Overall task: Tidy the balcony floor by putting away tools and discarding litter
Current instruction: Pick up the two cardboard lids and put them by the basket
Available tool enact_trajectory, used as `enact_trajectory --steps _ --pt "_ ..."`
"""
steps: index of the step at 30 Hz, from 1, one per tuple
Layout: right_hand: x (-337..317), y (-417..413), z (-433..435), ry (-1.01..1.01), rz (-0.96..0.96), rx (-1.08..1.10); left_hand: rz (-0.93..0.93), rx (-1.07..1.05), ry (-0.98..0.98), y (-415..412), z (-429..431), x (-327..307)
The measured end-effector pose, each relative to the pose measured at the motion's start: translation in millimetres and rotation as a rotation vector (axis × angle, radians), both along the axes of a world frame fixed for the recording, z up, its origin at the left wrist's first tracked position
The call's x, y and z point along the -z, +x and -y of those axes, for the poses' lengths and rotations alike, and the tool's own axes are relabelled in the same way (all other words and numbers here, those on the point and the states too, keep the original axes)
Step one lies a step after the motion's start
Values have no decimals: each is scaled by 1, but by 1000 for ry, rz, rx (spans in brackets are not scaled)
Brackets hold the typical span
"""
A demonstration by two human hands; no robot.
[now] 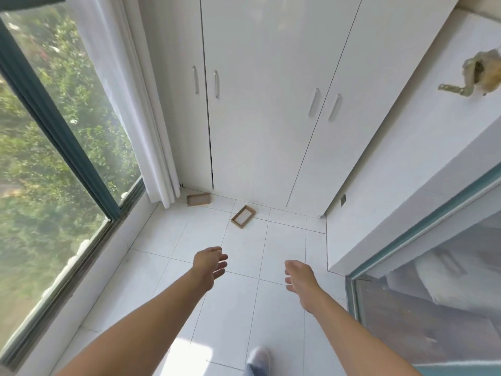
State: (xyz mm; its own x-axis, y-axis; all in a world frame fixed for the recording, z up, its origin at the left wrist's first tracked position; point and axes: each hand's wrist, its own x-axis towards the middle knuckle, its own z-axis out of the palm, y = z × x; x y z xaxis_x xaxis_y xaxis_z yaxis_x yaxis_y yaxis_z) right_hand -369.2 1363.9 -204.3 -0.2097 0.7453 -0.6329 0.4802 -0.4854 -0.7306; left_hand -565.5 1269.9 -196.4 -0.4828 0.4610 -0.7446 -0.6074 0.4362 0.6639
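Glossy white tile floor [160, 270]. Two flat brown cardboard rectangles: an open tray [243, 216] near the cupboard [257, 109] foot, a box [198, 199] in the far left corner by the curtain [151, 137]. Left hand [210, 264] and right hand [299, 276] empty, fingers loose, well short of the tray.
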Motion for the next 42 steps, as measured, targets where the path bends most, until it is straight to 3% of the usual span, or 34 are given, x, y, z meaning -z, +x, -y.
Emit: enact_trajectory --steps 19,27,36,42 --pt "53 -229 -267 -69 25 -88 -126 -81 -65 -220 -225 41" --pt "86 -300 -321 -158 65 -115 -15 -104 -162 -286 -277 86" --pt "156 -384 -377 -280 100 73 7 74 -231 -395 -365 155" --pt "243 -446 -407 -331 118 194 -30 125 -286 -484 -420 235"
